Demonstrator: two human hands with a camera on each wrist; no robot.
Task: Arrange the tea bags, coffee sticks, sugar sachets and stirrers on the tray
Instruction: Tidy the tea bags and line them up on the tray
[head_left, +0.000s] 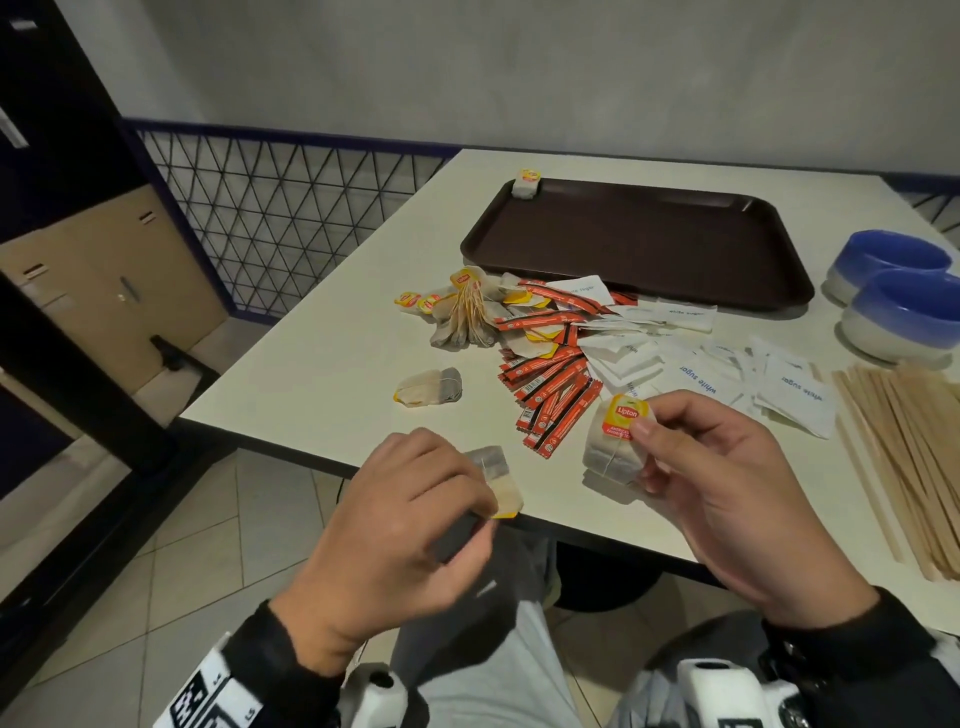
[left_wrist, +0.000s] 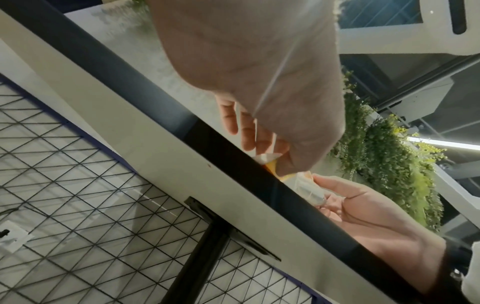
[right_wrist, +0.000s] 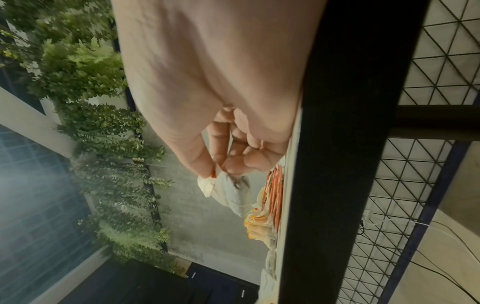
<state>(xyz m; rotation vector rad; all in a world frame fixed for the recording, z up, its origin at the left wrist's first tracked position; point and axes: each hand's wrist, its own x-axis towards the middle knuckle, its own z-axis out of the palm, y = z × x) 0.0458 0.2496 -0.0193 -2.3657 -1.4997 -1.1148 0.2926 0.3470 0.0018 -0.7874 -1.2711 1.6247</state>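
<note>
Both hands are bare, the left hand and the right hand each emerging from a black sleeve cuff at the wrist. Strapped at each wrist is a white camera housing with black parts, low in the head view. The left band carries a white panel printed with black square markings. Light grey trousers show between the arms.
</note>
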